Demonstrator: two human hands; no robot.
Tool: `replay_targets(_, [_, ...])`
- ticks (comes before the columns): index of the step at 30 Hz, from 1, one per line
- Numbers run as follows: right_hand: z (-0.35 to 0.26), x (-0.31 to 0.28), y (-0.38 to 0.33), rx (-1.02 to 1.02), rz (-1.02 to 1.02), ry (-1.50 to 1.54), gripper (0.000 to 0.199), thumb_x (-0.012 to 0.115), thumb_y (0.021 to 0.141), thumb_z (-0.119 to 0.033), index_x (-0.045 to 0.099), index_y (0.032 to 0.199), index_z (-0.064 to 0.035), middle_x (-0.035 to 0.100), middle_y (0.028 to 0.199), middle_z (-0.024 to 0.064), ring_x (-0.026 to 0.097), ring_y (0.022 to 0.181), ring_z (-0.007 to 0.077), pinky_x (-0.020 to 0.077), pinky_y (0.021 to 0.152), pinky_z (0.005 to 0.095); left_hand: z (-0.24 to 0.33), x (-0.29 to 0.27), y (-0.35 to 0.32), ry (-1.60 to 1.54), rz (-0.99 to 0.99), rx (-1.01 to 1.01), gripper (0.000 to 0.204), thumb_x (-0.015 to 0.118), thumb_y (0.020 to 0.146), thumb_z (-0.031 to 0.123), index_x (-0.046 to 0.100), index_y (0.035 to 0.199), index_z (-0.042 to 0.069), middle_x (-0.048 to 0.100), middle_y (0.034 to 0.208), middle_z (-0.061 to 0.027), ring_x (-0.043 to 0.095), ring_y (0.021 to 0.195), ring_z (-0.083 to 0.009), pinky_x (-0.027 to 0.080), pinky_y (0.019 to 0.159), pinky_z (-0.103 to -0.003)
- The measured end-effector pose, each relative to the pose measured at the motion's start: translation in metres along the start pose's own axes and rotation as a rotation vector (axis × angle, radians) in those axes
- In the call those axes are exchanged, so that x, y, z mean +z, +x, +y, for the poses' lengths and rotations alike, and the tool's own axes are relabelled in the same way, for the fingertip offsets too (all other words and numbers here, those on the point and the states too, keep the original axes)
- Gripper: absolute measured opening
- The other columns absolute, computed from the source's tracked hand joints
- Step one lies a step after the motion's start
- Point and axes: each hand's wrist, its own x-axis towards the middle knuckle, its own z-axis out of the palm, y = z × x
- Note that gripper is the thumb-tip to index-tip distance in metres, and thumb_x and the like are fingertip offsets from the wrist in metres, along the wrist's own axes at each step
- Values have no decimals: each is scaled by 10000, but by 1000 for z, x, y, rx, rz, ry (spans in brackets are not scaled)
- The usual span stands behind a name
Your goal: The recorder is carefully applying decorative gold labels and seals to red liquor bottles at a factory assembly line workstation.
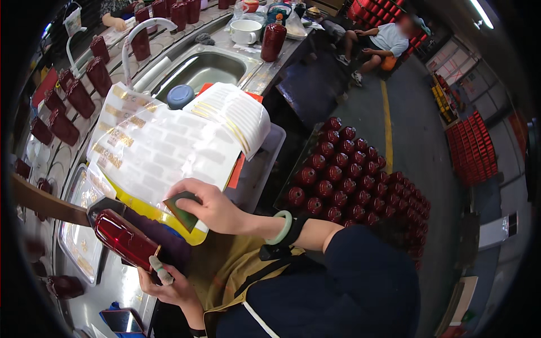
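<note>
My left hand (172, 287) is closed round the gold-rimmed end of a glossy dark-red bottle (125, 238). A whitish-grey wrap (162, 270) appears to cover its thumb. The bottle lies tilted against a dark purple cloth (172, 246). Above it, my right hand (211, 207) pinches a flat dark-green scraper (185, 209) at the near edge of the stacked sheets. These white decal sheets (169, 141) carry gold print and grey patches, with a yellow layer (143, 210) below. A blue-grey round lid or jar (180, 97) sits at their far edge.
A steel sink (208, 70) with a curved white tap (125, 50) lies beyond the sheets. Several red bottles (80, 98) stand on the left. Many more fill a floor pallet (338, 174) at right. A phone (123, 321) lies below. Another person (389, 39) sits far off.
</note>
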Motion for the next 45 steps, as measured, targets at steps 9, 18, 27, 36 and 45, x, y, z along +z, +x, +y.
replay_targets(9, [-26,44,10,153,-148,-53,265,605,999,-28,628,1263,-37,640,1011,-17,538,883,30,450,756,204,22,14,9,116,-10,-166,688,888,810,297,550,1303,-41,589,1257,-239,595,1155,-418,492,1008,-466])
replay_targets(18, [-13,70,-8,61,-194,-112,139,652,969,-48,676,1097,1,686,927,71,616,813,129,492,745,275,3,-38,20,-327,-85,-317,827,840,758,10,440,1481,-32,464,1441,-187,509,1306,-360,423,1092,-427])
replay_targets(27, [-5,86,-13,-6,-236,-264,98,686,921,-34,684,1012,3,685,918,131,672,829,247,512,751,334,6,-22,62,-159,-130,-57,689,723,678,-65,628,1358,-15,525,1442,-203,531,1273,-398,485,1035,-458])
replay_targets(36, [7,78,-11,76,-200,-167,102,680,934,-44,685,1008,26,702,893,114,674,825,201,517,767,318,-11,-25,39,-475,-171,-306,769,822,704,-45,539,1418,-75,513,1480,-260,549,1327,-428,472,1097,-462])
replay_targets(45, [5,82,-14,14,-135,-150,106,681,931,-53,684,1011,16,677,899,149,674,832,233,522,755,335,8,-26,58,-300,-198,-214,744,677,786,-124,495,1499,-11,523,1507,-246,520,1396,-377,432,1128,-400])
